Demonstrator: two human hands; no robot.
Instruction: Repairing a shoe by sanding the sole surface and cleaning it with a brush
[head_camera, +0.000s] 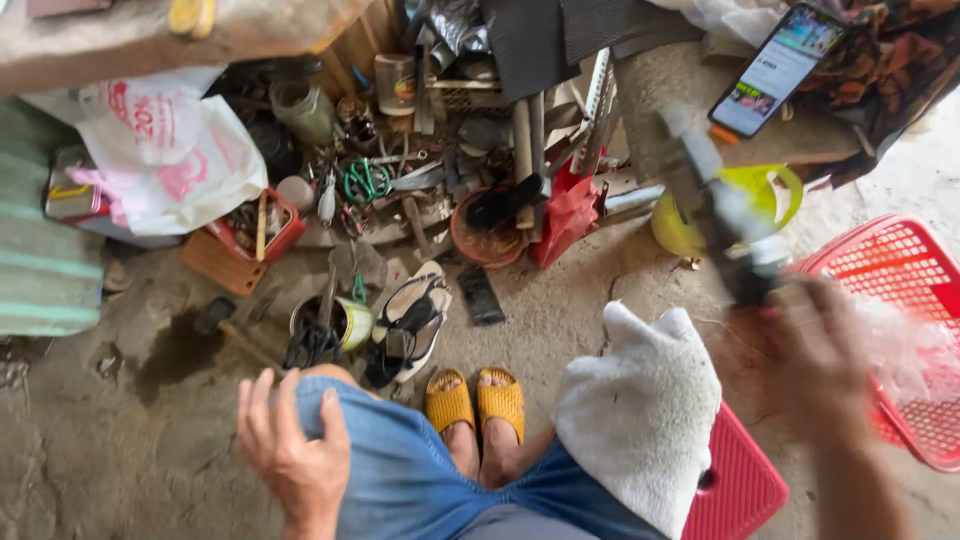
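By the red basket (905, 290), our right hand (822, 360) grips a blurred dark tool (722, 225); left hand (290, 450) rests flat, released, on our knee (385, 450).

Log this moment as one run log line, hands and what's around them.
left hand: resting on knee | right hand: gripping blurred dark object | white cloth: on lap | red basket: beside right hand

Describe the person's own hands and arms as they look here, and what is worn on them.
Both are bare: no gloves, no sleeves reaching the forearms, no watch or rings that can be made out. The left hand shows clearly, with short nails and spread fingers. The right hand and its forearm are smeared by motion blur, so finer detail there cannot be told.
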